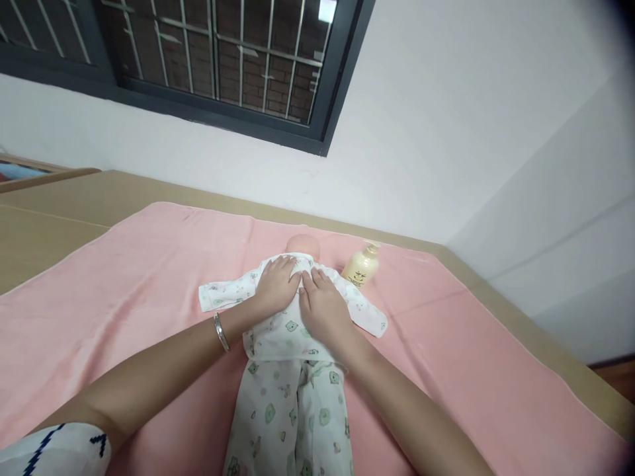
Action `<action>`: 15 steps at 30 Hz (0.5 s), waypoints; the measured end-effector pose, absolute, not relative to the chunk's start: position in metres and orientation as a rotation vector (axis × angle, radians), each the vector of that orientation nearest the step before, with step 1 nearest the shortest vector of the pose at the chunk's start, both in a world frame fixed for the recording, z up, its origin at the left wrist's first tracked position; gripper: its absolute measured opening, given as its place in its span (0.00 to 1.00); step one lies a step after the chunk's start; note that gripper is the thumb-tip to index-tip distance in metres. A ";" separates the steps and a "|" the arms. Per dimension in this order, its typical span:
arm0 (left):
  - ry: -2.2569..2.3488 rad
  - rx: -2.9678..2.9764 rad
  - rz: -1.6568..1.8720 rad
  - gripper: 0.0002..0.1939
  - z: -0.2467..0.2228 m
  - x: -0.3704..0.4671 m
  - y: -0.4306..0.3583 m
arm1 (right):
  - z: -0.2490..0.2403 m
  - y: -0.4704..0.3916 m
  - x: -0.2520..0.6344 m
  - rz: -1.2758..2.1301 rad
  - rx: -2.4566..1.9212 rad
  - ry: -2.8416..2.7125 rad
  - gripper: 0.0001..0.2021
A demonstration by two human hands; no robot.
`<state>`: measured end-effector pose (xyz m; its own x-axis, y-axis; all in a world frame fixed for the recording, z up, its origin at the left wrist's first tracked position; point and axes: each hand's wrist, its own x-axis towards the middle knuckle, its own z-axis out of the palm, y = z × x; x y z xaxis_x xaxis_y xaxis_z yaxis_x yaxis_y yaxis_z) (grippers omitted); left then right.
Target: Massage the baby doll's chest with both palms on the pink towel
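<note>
A baby doll lies on a pink cloth (163,264), its bald head (303,246) pointing away from me. It wears a white printed top (282,337) with the sleeves spread out and matching trousers (270,410). My left hand (278,284) rests flat on the upper chest, fingers extended. Beside it, my right hand (325,307) lies on the other side of the chest, its fingers also stretched out. Neither hand holds anything. A pale yellow pump bottle (361,266) stands tilted in view by the doll's right-hand sleeve.
The cloth covers a wooden surface (64,198), whose far edge meets a white wall (397,132). Above is a dark-framed window (317,135) with metal bars. At the far left edge is a wooden rim (54,177) with something blue behind it.
</note>
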<state>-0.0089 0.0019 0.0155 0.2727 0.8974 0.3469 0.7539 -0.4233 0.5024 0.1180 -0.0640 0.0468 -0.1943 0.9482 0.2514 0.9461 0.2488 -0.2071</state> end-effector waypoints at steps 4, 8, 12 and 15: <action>1.627 2.423 0.839 0.25 0.019 -0.001 -0.020 | 0.043 -0.054 0.123 0.198 -1.664 -2.094 0.28; 1.603 2.536 0.816 0.25 0.022 0.012 -0.050 | 0.039 -0.033 0.136 0.346 -1.673 -1.960 0.31; 1.536 2.556 0.756 0.26 0.026 0.008 -0.049 | 0.040 -0.037 0.134 0.360 -1.698 -1.925 0.32; 1.395 2.620 0.678 0.28 0.028 -0.006 -0.028 | 0.043 -0.051 0.124 0.332 -1.720 -1.976 0.33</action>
<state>-0.0058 -0.0276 0.0280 0.4820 0.8084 0.3378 0.7653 -0.5762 0.2869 0.1245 -0.0514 0.0426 -0.0807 0.9753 0.2058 0.8546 0.1740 -0.4893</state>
